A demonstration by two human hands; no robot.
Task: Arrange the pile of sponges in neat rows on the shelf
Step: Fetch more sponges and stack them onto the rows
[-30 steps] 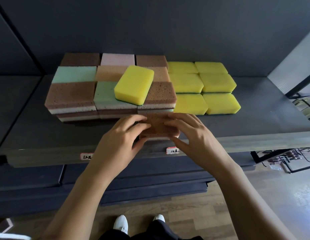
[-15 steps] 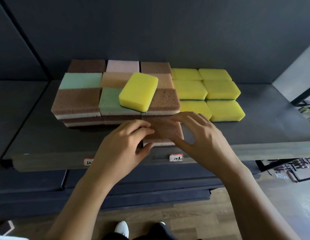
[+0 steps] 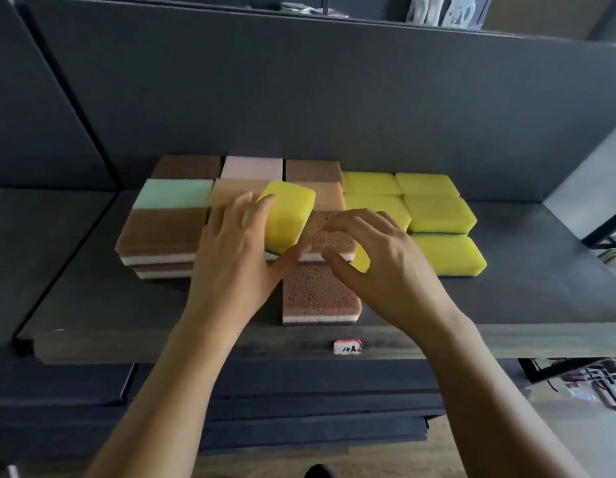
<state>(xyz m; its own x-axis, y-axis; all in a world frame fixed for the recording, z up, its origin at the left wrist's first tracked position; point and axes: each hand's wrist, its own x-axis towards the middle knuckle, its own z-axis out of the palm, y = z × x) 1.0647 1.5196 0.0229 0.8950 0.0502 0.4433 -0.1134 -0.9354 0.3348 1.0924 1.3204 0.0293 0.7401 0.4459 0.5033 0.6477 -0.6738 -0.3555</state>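
A loose yellow sponge [image 3: 290, 215] lies askew on top of the stacked block of brown, green and pink sponges [image 3: 165, 229]. My left hand [image 3: 230, 260] holds it, fingers along its left side and thumb at its near edge. A single brown sponge [image 3: 316, 294] lies flat on the shelf [image 3: 92, 305] in front of the block, with no hand on it. My right hand [image 3: 379, 260] hovers over the block's front right sponge, fingers loosely curled and holding nothing. Neat rows of yellow sponges [image 3: 437, 212] fill the right side.
A dark back wall rises right behind the sponges. A small price tag [image 3: 347, 347] sticks to the shelf's front edge. Bare shelf surface shows on the far left and right of the sponges. Lower dark shelves and a wooden floor lie below.
Both hands have let go of the front brown sponge, which now lies on the shelf. My left hand has moved up onto the yellow sponge; my right hand has lifted over the block.
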